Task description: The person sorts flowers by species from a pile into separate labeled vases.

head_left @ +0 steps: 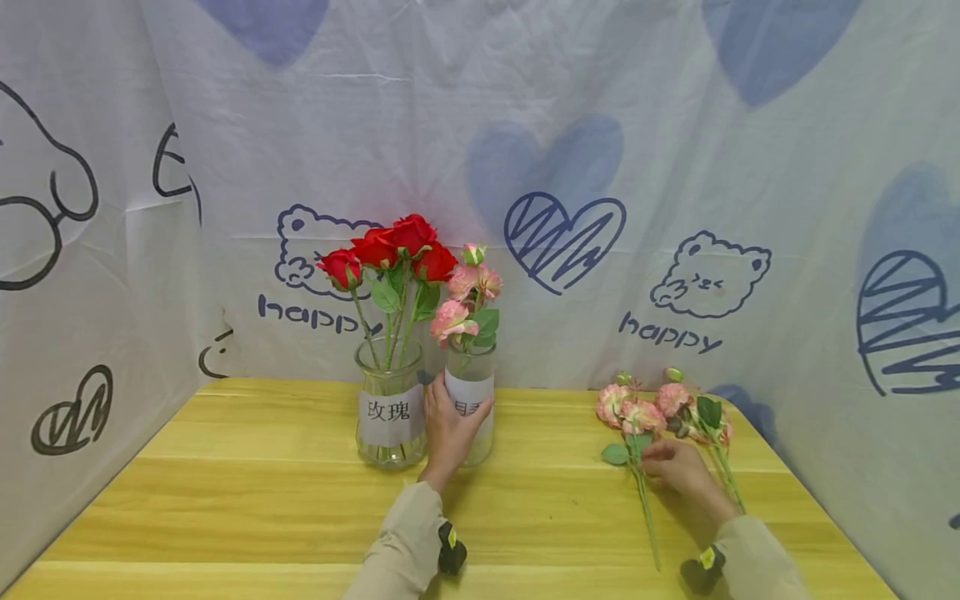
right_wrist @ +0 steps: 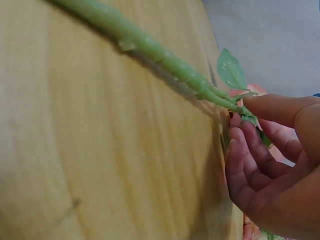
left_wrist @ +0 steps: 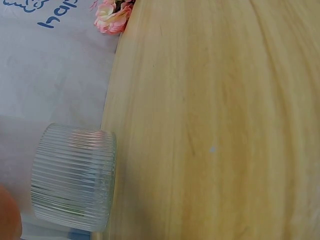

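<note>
My left hand (head_left: 452,425) holds the narrow glass vase (head_left: 480,450) from its left side, the thumb lying across the white label. Pink flowers (head_left: 453,319) with green leaves stand in that vase. In the left wrist view only the ribbed base of the vase (left_wrist: 75,175) and a bit of finger appear. On the right, my right hand (head_left: 681,468) pinches the upper stem of a pink flower spray (head_left: 641,417); the right wrist view shows thumb and fingers meeting at the green stem (right_wrist: 165,60) just below a leaf. The stem slants close over the tabletop.
A wider glass vase (head_left: 392,454) with red roses (head_left: 414,235) stands directly left of the narrow one. Another pink flower spray (head_left: 723,467) lies beside my right hand. The wooden table (head_left: 225,500) meets printed cloth (head_left: 420,108) at the back and sides.
</note>
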Demonstrator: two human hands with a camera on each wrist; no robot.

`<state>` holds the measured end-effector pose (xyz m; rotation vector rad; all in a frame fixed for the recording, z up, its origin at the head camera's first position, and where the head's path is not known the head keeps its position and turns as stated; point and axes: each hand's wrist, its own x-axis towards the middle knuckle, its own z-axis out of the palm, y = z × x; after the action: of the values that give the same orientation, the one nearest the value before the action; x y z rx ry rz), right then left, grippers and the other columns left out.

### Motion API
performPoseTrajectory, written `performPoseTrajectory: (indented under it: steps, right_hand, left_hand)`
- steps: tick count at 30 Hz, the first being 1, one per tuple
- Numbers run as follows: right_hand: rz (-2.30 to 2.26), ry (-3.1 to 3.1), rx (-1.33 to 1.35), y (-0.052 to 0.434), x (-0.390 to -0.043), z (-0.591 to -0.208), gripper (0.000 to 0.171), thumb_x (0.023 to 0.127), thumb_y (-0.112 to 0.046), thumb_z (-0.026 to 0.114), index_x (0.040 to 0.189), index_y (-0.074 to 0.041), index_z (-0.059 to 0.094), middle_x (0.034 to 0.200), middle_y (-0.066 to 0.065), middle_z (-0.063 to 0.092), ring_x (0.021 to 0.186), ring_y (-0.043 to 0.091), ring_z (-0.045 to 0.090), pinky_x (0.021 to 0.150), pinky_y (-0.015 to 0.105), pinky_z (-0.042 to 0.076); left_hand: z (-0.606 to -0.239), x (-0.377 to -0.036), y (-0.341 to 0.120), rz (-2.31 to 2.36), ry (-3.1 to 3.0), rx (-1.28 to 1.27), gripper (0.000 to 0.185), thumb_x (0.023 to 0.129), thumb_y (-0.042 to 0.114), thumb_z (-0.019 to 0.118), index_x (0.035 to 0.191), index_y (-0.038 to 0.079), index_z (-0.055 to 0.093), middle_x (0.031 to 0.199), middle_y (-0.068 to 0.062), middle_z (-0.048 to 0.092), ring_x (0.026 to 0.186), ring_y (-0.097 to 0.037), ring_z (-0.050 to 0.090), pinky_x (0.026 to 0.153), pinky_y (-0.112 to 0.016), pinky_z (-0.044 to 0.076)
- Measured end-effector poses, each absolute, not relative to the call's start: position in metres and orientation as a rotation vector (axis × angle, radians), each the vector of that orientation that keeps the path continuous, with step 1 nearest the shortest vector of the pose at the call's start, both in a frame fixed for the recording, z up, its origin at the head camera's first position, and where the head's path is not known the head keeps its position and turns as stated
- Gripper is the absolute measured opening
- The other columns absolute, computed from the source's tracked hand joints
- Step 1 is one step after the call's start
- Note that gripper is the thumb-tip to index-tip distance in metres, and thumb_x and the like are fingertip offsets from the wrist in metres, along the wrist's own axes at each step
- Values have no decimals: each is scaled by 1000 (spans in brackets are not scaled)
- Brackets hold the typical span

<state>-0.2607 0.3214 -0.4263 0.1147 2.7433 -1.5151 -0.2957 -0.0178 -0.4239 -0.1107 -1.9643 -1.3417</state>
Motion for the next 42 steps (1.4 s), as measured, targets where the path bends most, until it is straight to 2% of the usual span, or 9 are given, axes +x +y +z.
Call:
performPoseTrajectory:
  steps: [9,20,29,33,36,38,39,41,42]
  right_hand:
    - [-1500,2742,114,319,-257,-428,18,85,0,66,91,17,63,71,7,63,61,14,58,55,28,52]
    - [-1513,2639,225,319,-260,-425,24,89,0,60,100,22,60,77,9,63,65,13,60,61,27,56]
    - [-1672,2465,232,320,-260,-421,34,96,2,48,118,27,42,83,10,55,69,13,53,62,23,52]
    - [-1770,2364,181,322,-260,-422,15,98,2,44,95,13,54,69,1,46,58,9,43,54,20,44]
    - [-1794,2330,104,322,-261,-420,21,100,0,41,81,-1,52,58,-5,36,48,5,33,50,19,36]
    - [-1773,2356,81,322,-260,-416,19,101,-3,42,95,8,56,61,-3,43,51,4,39,52,20,40]
    - [-1762,2364,78,320,-261,-414,23,102,-5,41,103,12,56,65,4,51,54,7,47,54,20,43]
    - [-1787,2349,97,318,-261,-411,37,103,-8,41,128,19,44,93,25,60,80,23,63,65,22,51]
    - [-1808,2331,112,317,-261,-410,46,103,-10,41,137,20,33,113,33,55,100,32,61,74,23,54]
  left_hand:
    - [-423,-295,-17,-1340,-1954,-118,79,70,18,87,130,-8,42,114,-24,51,103,-40,50,89,-54,44]
    - [-424,-295,-17,-1347,-1964,-103,79,70,18,86,130,-9,42,114,-24,51,104,-40,49,90,-54,44]
    - [-423,-294,-17,-1339,-1972,-96,79,69,18,86,130,-9,42,113,-24,51,103,-40,49,89,-54,44]
    - [-423,-295,-17,-1332,-1971,-99,80,69,18,87,130,-9,42,113,-24,51,103,-40,50,90,-54,44]
    - [-423,-295,-17,-1333,-1967,-103,80,69,18,87,129,-9,42,113,-25,51,104,-40,50,90,-54,44]
    - [-424,-296,-17,-1329,-1965,-106,80,69,18,86,129,-9,42,113,-25,51,104,-40,50,91,-54,44]
    - [-424,-296,-17,-1331,-1963,-108,80,69,18,86,130,-9,42,113,-25,51,104,-40,50,91,-54,44]
    - [-424,-296,-17,-1332,-1962,-110,79,70,19,86,130,-9,42,114,-25,51,104,-40,50,91,-54,44]
    - [-424,-296,-17,-1332,-1963,-110,79,70,19,86,130,-9,42,114,-25,51,104,-40,50,91,-54,44]
